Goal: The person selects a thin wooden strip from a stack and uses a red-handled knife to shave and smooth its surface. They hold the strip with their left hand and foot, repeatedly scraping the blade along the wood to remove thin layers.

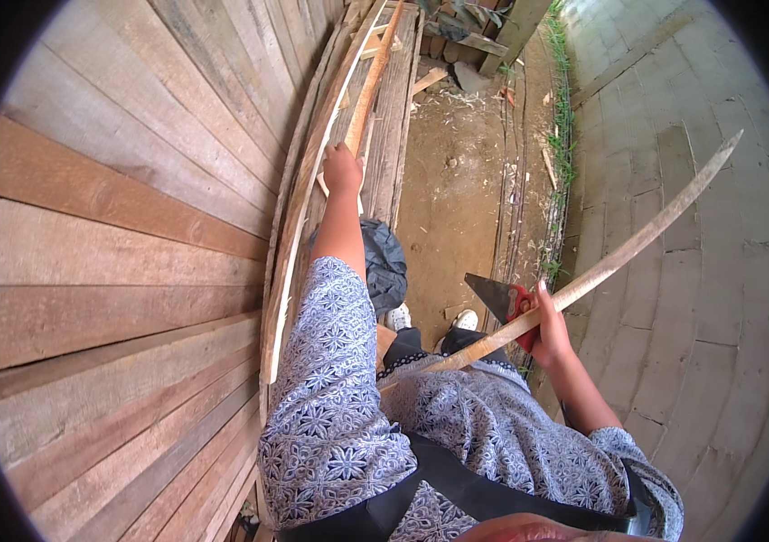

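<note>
The fingers of the right hand (550,334) are closed around two things at once: a long wooden strip (637,247) and a handsaw (493,298) with a red grip. The thumb lies up along the strip, which crosses over the saw's handle. The strip slants from the person's waist, where its lower end meets the clothing, up and out to the right, narrowing to a tip in front of the grey surface there. The saw's dark blade points away from the palm, to the left and forward.

The left hand (342,169) reaches far ahead with its fingers curled, at the near end of a reddish-brown strip (369,86); their undersides are hidden, so one cannot tell whether they grip it or only rest on it. That strip runs away along a bench of weathered boards (392,117), with a longer, pale-edged strip (301,212) just to its left.

Near the left forearm lies a crumpled dark sheet (386,264), and past it the person's white shoes (466,320) stand on bare earth (450,194) scattered with shavings. A plank wall (122,235) rises on the left; a line of grass (562,135) edges the block-patterned grey surface (665,334) on the right
</note>
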Demonstrator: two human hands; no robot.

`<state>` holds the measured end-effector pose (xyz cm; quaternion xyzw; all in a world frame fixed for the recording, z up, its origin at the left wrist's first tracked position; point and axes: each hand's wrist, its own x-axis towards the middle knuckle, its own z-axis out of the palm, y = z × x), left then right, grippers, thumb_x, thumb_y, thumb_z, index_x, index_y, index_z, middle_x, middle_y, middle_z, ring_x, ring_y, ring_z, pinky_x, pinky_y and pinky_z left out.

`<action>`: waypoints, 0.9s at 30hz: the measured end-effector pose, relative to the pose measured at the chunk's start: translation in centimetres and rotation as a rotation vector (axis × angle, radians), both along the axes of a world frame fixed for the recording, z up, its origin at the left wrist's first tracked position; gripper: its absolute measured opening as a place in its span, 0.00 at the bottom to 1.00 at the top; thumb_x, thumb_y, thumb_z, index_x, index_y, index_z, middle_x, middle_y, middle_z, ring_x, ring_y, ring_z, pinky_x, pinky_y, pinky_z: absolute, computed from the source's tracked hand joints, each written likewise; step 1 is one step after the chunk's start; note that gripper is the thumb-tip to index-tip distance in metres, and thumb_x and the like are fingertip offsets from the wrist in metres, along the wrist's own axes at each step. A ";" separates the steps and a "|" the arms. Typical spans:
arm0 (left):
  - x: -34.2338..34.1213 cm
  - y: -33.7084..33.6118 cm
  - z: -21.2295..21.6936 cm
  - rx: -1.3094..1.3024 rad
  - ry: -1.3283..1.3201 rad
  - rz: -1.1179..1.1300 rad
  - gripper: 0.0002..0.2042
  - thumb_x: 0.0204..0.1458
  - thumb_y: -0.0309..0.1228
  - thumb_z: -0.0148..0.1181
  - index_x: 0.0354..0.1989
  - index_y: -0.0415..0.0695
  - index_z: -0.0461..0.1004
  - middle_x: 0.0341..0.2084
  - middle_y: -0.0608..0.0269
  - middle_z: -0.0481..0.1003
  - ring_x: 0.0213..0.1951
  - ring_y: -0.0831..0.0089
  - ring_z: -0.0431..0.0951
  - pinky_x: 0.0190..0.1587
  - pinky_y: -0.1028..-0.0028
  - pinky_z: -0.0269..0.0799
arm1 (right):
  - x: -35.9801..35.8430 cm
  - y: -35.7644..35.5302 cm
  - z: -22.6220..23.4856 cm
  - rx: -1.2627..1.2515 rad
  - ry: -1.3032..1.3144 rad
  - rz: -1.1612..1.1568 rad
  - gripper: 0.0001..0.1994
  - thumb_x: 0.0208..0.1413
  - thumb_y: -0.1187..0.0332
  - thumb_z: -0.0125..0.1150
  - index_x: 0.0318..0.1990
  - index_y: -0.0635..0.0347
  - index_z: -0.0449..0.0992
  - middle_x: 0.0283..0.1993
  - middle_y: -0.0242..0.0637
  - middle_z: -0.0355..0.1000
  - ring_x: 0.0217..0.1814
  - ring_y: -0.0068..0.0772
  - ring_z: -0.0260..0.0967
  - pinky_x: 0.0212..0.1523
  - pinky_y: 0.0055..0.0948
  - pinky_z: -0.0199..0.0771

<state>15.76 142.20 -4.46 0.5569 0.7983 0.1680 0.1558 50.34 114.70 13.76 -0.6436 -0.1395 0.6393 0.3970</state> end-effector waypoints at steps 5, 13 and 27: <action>-1.9 -3.0 -3.2 0.079 -0.110 -0.107 0.38 0.52 0.46 0.65 0.68 0.43 0.58 0.63 0.42 0.63 0.61 0.46 0.67 0.61 0.54 0.67 | -0.3 -0.2 0.1 0.004 -0.006 -0.028 0.28 0.65 0.43 0.52 0.54 0.62 0.72 0.33 0.28 0.65 0.34 0.26 0.66 0.37 0.28 0.68; -4.4 -24.4 -5.2 -0.124 0.177 -0.227 0.44 0.49 0.45 0.69 0.73 0.46 0.52 0.59 0.43 0.61 0.58 0.44 0.65 0.59 0.54 0.65 | -2.0 1.5 0.5 0.028 0.019 -0.039 0.21 0.62 0.42 0.58 0.35 0.52 0.67 0.32 0.27 0.64 0.34 0.24 0.64 0.39 0.28 0.68; -0.6 -12.7 -6.0 -0.025 0.196 -0.050 0.38 0.52 0.48 0.65 0.68 0.41 0.60 0.59 0.45 0.64 0.56 0.47 0.68 0.58 0.56 0.67 | -2.6 2.4 -0.2 -0.038 -0.057 0.016 0.30 0.60 0.41 0.59 0.50 0.63 0.73 0.36 0.31 0.67 0.32 0.25 0.64 0.30 0.27 0.66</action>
